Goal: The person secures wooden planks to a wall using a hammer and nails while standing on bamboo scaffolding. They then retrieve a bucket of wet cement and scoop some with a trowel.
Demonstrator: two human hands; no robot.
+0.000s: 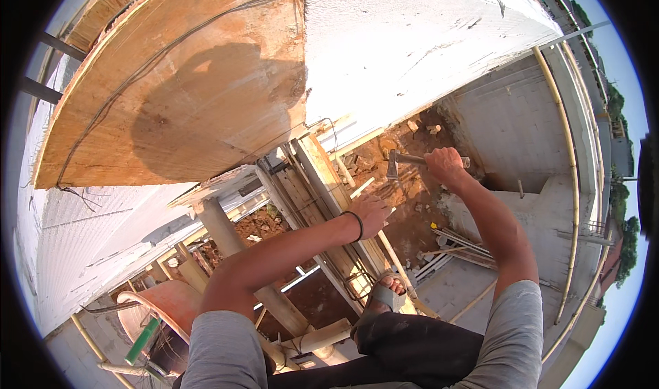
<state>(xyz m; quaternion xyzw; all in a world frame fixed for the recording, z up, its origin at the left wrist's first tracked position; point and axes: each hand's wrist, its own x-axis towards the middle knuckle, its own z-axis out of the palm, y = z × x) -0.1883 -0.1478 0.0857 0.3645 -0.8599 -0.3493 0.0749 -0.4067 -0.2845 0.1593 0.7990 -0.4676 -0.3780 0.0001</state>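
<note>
My right hand is closed round the handle of a hatchet, held out over the reddish ground far below. The blade end points left, toward the timber. My left hand, with a black band at the wrist, is over the right side of a long wooden beam. Its fingers curl downward and their tips are hidden, so what they grip does not show. Pale sticks show close beside that hand. A large plywood sheet with a wire across it stands ahead on the left.
My sandalled foot stands on the timber. Bamboo poles cross below. An orange bucket with a green object is at lower left. White wall panels rise ahead; a grey block wall is right. Planks lie below.
</note>
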